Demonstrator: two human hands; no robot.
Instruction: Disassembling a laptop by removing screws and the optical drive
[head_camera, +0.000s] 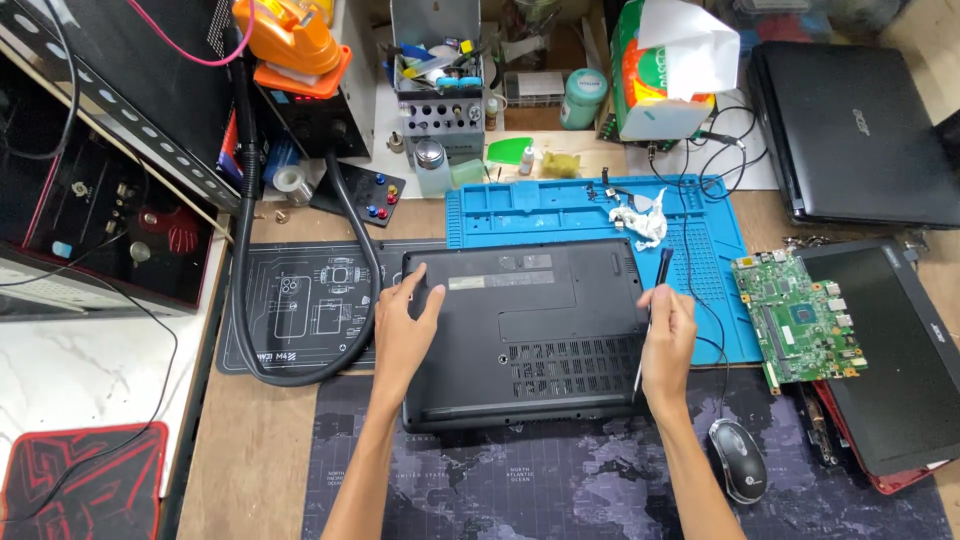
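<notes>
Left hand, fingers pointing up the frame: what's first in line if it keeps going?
Likely the far edge of the upturned black laptop under the left hand, then the blue silicone mat. Depth is unclear.

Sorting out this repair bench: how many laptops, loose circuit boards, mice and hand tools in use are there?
Laptops: 3 (upside-down laptop, closed laptop, third laptop)
Circuit boards: 1 (green board)
Mice: 1 (mouse)
Tools in hand: 1 (screwdriver, in the right hand)
Total: 6
</notes>
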